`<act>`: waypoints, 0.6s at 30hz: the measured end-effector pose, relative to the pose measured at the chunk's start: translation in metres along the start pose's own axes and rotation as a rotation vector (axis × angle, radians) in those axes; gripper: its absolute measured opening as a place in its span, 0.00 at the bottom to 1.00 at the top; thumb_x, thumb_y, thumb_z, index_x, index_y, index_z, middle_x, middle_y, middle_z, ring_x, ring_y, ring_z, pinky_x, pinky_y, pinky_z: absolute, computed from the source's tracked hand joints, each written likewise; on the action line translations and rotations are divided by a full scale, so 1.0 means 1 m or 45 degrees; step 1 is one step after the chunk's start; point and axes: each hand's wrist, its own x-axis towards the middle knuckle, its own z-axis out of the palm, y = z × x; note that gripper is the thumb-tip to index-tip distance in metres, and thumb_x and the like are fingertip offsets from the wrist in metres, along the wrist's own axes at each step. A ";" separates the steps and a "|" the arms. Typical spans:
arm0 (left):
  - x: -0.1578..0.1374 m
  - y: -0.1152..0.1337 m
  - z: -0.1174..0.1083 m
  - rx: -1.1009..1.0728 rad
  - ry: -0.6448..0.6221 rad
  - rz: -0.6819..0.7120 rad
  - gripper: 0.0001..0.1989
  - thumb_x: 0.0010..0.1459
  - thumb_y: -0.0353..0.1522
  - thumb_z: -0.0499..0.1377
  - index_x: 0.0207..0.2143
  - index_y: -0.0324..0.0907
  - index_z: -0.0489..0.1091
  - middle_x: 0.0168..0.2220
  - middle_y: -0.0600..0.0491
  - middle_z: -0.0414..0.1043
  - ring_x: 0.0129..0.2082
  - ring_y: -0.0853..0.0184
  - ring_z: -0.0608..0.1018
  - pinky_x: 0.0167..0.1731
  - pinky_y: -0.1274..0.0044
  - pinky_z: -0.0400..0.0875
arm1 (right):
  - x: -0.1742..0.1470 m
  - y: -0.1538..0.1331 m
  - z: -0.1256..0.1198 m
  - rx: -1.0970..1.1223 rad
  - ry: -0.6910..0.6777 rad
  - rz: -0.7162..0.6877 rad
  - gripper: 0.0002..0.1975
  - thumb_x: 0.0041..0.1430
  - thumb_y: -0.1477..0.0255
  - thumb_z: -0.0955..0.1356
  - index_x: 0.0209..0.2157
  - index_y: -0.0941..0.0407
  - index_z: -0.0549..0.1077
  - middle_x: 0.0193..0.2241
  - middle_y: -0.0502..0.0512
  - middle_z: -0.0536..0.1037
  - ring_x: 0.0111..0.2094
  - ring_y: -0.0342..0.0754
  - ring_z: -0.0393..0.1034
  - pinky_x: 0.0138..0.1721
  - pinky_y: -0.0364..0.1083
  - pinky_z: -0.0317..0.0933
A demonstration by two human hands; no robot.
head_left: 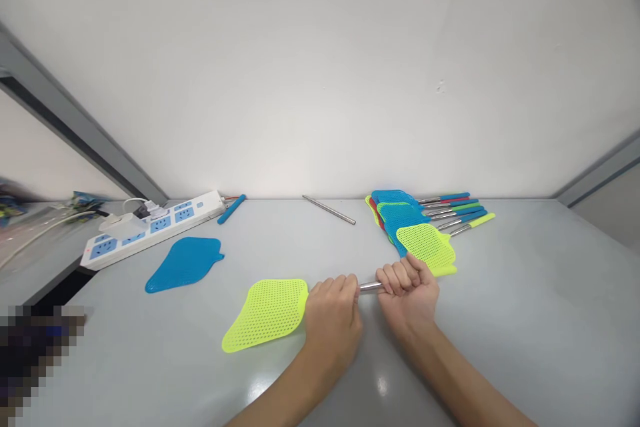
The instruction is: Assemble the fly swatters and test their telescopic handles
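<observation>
A yellow-green fly swatter [270, 313] is held level above the front of the grey table, its perforated head pointing left. My left hand [334, 320] is closed around the neck where the head meets the rod. Bare metal rod shows between my two fists. My right hand [409, 290] is wrapped round the handle end, and a bit of yellow-green grip sticks out to its right. Beyond my right hand lies a pile of fly swatters [400, 217] in blue, yellow-green, red and green, their handles pointing right.
A loose blue swatter head [187, 263] lies at the left. Behind it sits a white power strip [160, 227] with plugs in it, beside a blue handle [231, 209]. A metal rod [329, 209] rests near the back wall [320, 80].
</observation>
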 end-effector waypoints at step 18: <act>0.003 0.004 -0.002 -0.277 0.050 0.212 0.13 0.55 0.30 0.44 0.42 0.42 0.59 0.35 0.50 0.63 0.34 0.64 0.64 0.33 0.72 0.58 | 0.009 -0.011 0.009 0.081 -0.123 0.246 0.15 0.50 0.76 0.60 0.16 0.57 0.49 0.14 0.43 0.50 0.16 0.37 0.49 0.22 0.41 0.52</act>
